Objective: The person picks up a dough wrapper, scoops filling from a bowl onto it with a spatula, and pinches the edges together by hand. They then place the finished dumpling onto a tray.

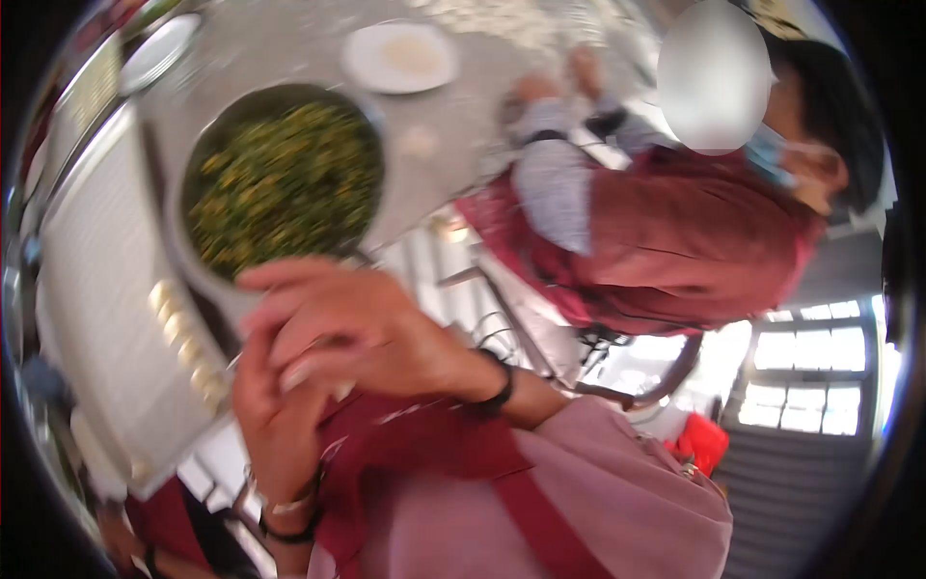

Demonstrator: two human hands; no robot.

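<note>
My left hand (270, 400) and my right hand (352, 318) meet in front of my chest, beside the near rim of a metal bowl (177, 217). Their fingers are curled closely together, blurred by motion. A small pale piece of dough (342, 390) seems to show between them, mostly hidden by the fingers. Chopped green and yellow filling (285, 183) fills the bowl. Left of my hands, several small whitish dumplings (183, 338) lie in a row along the edge of a white tray (106, 261).
A white plate (367, 58) holding something pale stands on the floury table (280, 43). Another white plate (159, 53) is at the upper left. A co-worker in a dark red apron (675, 241) sits at the right, hands at the table. Another person's arm (178, 565) shows at the lower left.
</note>
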